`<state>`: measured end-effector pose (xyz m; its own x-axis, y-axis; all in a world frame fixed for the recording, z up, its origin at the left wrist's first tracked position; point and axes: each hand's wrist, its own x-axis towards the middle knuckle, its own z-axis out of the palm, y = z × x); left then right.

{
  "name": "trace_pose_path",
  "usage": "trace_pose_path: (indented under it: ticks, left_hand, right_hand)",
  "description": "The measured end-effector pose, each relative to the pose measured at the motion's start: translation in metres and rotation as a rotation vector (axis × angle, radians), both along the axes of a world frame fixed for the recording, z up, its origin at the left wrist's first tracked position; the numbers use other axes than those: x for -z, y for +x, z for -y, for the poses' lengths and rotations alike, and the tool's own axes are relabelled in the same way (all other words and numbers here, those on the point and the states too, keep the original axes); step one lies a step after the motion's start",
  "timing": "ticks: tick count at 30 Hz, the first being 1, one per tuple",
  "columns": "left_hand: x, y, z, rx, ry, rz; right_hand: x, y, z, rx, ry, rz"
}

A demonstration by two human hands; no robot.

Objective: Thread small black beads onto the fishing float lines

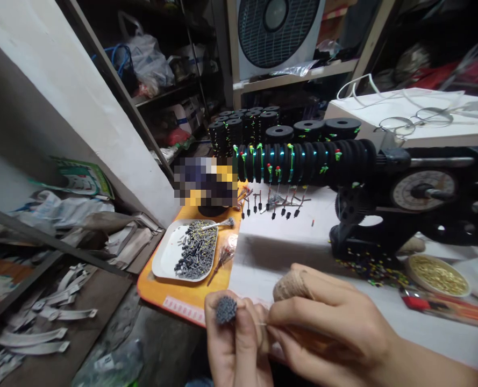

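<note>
My left hand is closed around a bundle of small grey tubes, whose round ends face up beside the thumb. Close by, my right hand pinches a thin pale strand that runs toward the left fingers. One right finger is wrapped in brown tape. Beyond the hands, a row of black foam spools sits on a horizontal shaft. Lines with green, yellow and red beads wrap the spools, and several small dark weights dangle below.
A white tray of grey and yellow pieces stands on the orange tabletop. At right are a black machine with a dial, a bowl of gold pieces and a red-ended tool. More spools stand behind.
</note>
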<state>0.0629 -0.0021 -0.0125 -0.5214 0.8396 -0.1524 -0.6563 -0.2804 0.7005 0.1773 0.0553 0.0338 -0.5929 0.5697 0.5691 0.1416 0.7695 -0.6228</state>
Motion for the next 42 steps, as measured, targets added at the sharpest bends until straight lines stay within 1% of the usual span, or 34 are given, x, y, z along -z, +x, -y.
trace_pose_path:
  ticks: [2, 4, 5, 6, 7, 9, 10, 12, 14, 15, 17, 19, 21, 23, 25, 27, 28, 30, 31, 33, 35, 37, 40, 42]
  left_hand:
    - [-0.001, -0.013, -0.007, -0.019, 0.161, -0.088]
    - [-0.003, -0.037, -0.016, -0.060, 0.297, -0.217]
    - [-0.005, -0.051, -0.021, -0.101, 0.299, -0.274]
    - [-0.007, -0.066, -0.026, -0.073, 0.265, -0.393]
    - [-0.009, -0.081, -0.030, -0.011, 0.250, -0.595]
    - [-0.015, -0.106, -0.038, 0.133, 0.157, -1.054]
    - [-0.017, -0.115, -0.042, 0.172, 0.095, -1.287]
    - [-0.023, -0.124, -0.049, 0.199, -0.050, -1.666]
    - [-0.026, -0.122, -0.056, 0.236, -0.182, -1.905]
    - [-0.026, -0.118, -0.060, 0.262, -0.233, -1.974]
    - [-0.025, -0.109, -0.067, 0.290, -0.304, -2.036]
    - [-0.023, -0.102, -0.071, 0.272, -0.338, -2.059]
    - [-0.021, -0.099, -0.073, 0.246, -0.340, -2.058]
    - [-0.022, -0.099, -0.069, 0.212, -0.307, -2.018]
    - [-0.023, -0.100, -0.061, 0.160, -0.238, -1.951]
    - [-0.024, -0.095, -0.047, 0.149, -0.179, -1.732]
    - [-0.024, -0.090, -0.040, 0.170, -0.165, -1.532]
    - [-0.022, -0.076, -0.026, 0.263, -0.192, -1.099]
    - [-0.021, -0.068, -0.021, 0.284, -0.204, -0.937]
    - [-0.018, -0.053, -0.013, 0.276, -0.226, -0.734]
    - [-0.015, -0.040, -0.010, 0.235, -0.242, -0.645]
    - [-0.013, -0.032, -0.009, 0.182, -0.226, -0.610]
    - [-0.012, -0.027, -0.010, 0.102, -0.148, -0.566]
    - [-0.010, -0.025, -0.010, 0.083, -0.089, -0.556]
  right_hand:
    - [-0.003, 0.001, -0.002, 0.031, 0.026, -0.002]
    - [-0.007, 0.003, -0.005, 0.093, 0.053, -0.036]
    - [-0.009, 0.004, -0.007, 0.109, 0.056, -0.041]
    - [-0.011, 0.004, -0.008, 0.114, 0.044, -0.029]
    - [-0.012, 0.004, -0.009, 0.107, 0.023, -0.006]
    - [-0.016, 0.005, -0.009, 0.095, -0.028, 0.055]
    - [-0.017, 0.005, -0.009, 0.096, -0.046, 0.079]
    - [-0.018, 0.005, -0.008, 0.100, -0.065, 0.092]
    - [-0.018, 0.006, -0.007, 0.086, -0.083, 0.082]
    - [-0.018, 0.006, -0.007, 0.075, -0.091, 0.078]
    - [-0.016, 0.007, -0.007, 0.063, -0.092, 0.081]
    - [-0.013, 0.007, -0.007, 0.059, -0.092, 0.094]
    - [-0.012, 0.008, -0.008, 0.068, -0.103, 0.091]
    - [-0.011, 0.009, -0.009, 0.070, -0.120, 0.063]
    - [-0.011, 0.009, -0.011, 0.064, -0.136, 0.021]
    - [-0.011, 0.009, -0.011, 0.065, -0.151, -0.005]
    - [-0.012, 0.008, -0.010, 0.067, -0.157, -0.010]
    - [-0.011, 0.006, -0.009, 0.062, -0.166, -0.021]
    - [-0.011, 0.005, -0.008, 0.051, -0.168, -0.032]
    - [-0.009, 0.003, -0.006, 0.028, -0.160, -0.064]
    - [-0.007, 0.002, -0.006, 0.038, -0.138, -0.099]
    - [-0.006, 0.002, -0.008, 0.070, -0.115, -0.119]
    - [-0.004, 0.003, -0.010, 0.110, -0.125, -0.118]
    - [-0.004, 0.003, -0.011, 0.114, -0.164, -0.115]
